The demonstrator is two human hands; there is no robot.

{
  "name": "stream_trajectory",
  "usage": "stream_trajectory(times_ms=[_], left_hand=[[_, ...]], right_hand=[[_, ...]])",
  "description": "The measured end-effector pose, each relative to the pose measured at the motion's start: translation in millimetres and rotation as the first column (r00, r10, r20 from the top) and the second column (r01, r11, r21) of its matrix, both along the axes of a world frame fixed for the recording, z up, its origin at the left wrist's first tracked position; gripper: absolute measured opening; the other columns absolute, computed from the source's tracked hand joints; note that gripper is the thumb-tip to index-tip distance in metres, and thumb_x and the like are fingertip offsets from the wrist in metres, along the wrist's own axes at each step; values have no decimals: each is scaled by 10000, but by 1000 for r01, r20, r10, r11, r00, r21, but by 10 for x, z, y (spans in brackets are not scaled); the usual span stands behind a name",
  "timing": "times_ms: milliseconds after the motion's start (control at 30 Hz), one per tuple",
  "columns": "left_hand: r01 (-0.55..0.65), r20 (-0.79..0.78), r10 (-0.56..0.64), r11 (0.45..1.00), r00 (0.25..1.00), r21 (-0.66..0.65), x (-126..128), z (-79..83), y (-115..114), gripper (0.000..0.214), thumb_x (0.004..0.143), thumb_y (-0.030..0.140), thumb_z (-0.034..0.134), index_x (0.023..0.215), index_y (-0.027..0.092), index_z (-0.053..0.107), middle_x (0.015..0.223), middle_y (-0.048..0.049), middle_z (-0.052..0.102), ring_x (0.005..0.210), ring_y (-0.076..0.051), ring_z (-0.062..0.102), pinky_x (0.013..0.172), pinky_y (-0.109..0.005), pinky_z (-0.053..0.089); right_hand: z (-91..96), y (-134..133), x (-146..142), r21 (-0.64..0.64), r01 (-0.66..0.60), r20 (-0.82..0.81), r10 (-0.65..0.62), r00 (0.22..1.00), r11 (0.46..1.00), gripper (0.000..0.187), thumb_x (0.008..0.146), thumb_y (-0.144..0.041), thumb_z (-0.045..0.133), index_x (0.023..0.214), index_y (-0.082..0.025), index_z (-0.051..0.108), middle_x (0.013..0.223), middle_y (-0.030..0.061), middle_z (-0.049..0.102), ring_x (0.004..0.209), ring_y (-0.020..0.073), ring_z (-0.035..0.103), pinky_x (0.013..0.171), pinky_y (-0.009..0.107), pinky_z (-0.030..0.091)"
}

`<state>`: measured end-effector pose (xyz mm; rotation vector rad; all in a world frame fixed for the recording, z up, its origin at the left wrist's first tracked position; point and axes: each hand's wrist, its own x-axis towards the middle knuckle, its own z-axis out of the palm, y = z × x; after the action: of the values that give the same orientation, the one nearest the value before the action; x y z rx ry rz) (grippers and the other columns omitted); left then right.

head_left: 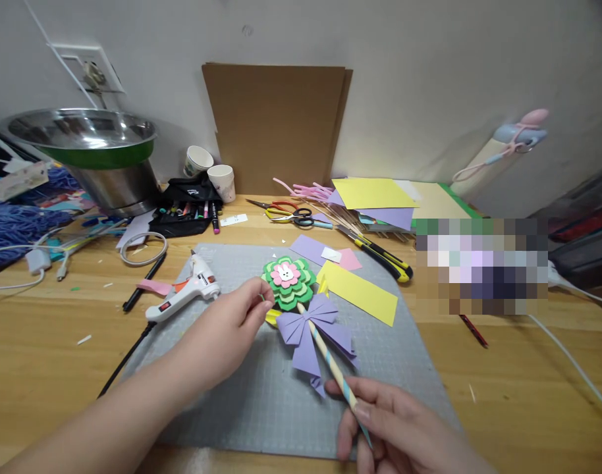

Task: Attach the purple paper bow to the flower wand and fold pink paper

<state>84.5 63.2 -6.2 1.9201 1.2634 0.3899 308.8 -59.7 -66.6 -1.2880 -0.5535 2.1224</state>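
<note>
A paper craft flower (288,282) with green layered petals, a pink centre and a small bunny face lies on a grey cutting mat (261,401). A purple paper bow (315,337) sits below it on a striped paper stick (330,362). My right hand (380,421) pinches the lower end of the stick. My left hand (236,322) has its fingers pressed together at the flower's left edge, touching the green petals. A white hot glue gun (185,295) lies just left of that hand.
Yellow paper strip (363,291), purple and pink scraps, a yellow utility knife (383,257) and scissors (286,212) lie behind. A steel bowl (83,131), paper cups (209,168), a marker case (187,207), cardboard (276,125) and cables surround the mat.
</note>
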Motion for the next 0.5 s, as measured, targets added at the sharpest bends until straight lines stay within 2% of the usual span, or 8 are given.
stream_trajectory(times_ms=[133,200,300,400,500], left_hand=[[17,-107,-2,991,994,134,130,-72,-14,122,890,252,463,835,232,571,692,15,583,650,-180,516,591,-290,354],[53,-135,-26,978,990,200,217,-110,-6,102,853,215,528,815,228,622,768,-5,599,742,-199,543,650,-310,384],[104,-172,-55,950,984,293,327,-140,37,111,818,177,590,775,220,683,863,-34,589,883,-227,544,757,-344,407],[135,-231,-54,926,971,352,381,-125,70,113,794,170,622,742,214,711,841,-44,584,872,-244,537,759,-375,412],[156,-288,-44,912,957,380,380,-89,62,76,765,183,655,716,203,708,829,-50,587,859,-257,537,738,-393,415]], right_hand=[[-5,-39,64,39,-132,286,116,951,990,440,763,-572,630,890,-153,594,600,1,630,461,53,504,441,145,309],[-6,-31,70,31,-177,360,154,920,984,414,786,-576,588,821,-164,576,568,-17,592,460,61,473,450,163,300],[-1,16,29,73,-298,381,250,890,952,388,800,-554,574,762,-170,536,561,-33,536,476,69,424,469,186,280],[-4,68,-27,133,-391,364,322,874,911,390,785,-546,603,754,-166,519,577,-50,460,512,72,356,477,204,223],[-4,95,-55,169,-432,297,372,879,886,441,773,-597,600,798,-164,518,592,-65,384,517,71,271,470,224,158]])
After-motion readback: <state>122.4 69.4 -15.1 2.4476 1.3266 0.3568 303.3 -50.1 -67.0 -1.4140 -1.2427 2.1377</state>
